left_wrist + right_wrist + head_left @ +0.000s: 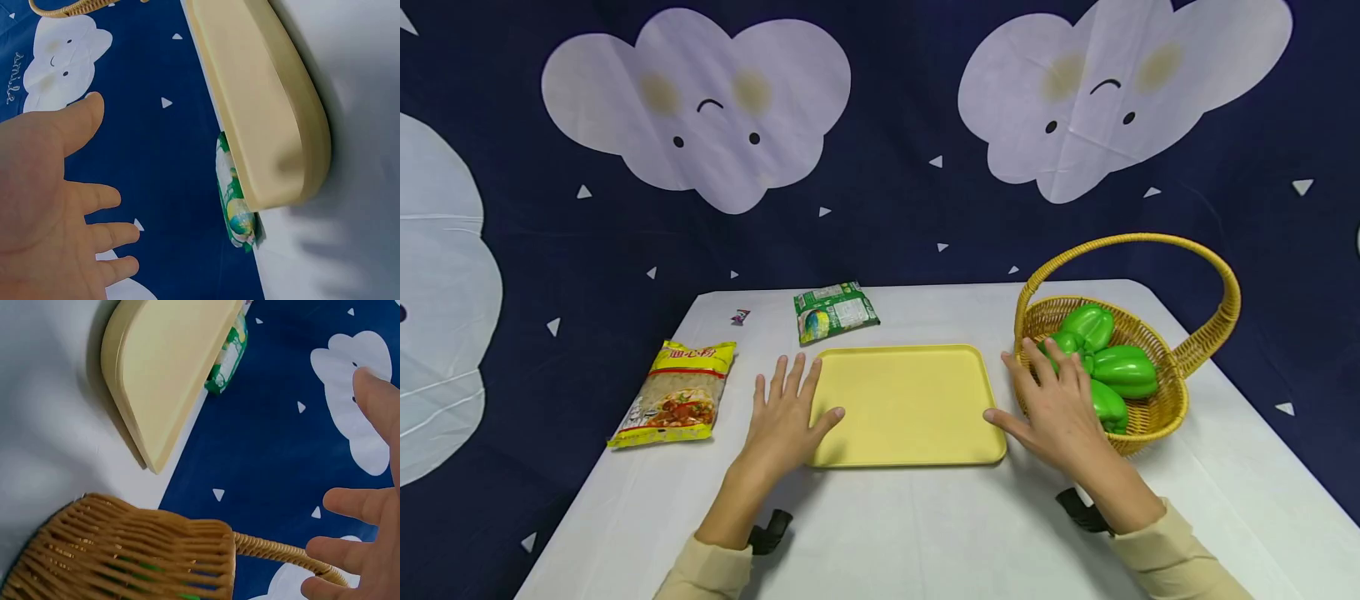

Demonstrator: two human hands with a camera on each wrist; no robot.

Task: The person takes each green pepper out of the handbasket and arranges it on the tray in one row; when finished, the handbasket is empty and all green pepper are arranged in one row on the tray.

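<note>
"How do your hands sit in the head view?"

"My left hand [781,429] is by the left edge of the yellow tray [906,404], fingers fanned, thumb stretched out across its rim, holding nothing. My right hand [1062,412] overlaps the left side of the wicker basket [1172,412], fingers spread too. At least 4 green peppers [1123,371] lie in it, partly behind my fingers."

"What could go wrong?"

"A sideways sweep of my right hand could catch the basket's rim and tip it, spilling peppers. A careless thumb could nudge the tray askew."

"And around you?"

"A white-covered table [910,533], with a green packet [837,312] beyond the tray, a yellow bag [681,392] to the left and a tiny wrapper [740,317] farther back. A navy cloth [895,225] with pale clouds hangs behind."

"Left wrist view?"

"My thumb and 3 fingers show, all apart and empty. The tray's rounded corner is clear of them."

"Right wrist?"

"Again my thumb and 3 fingers, spread. The basket's handle passes behind my fingertips; I can't tell whether they touch, so lifting blindly might snag it."
</note>
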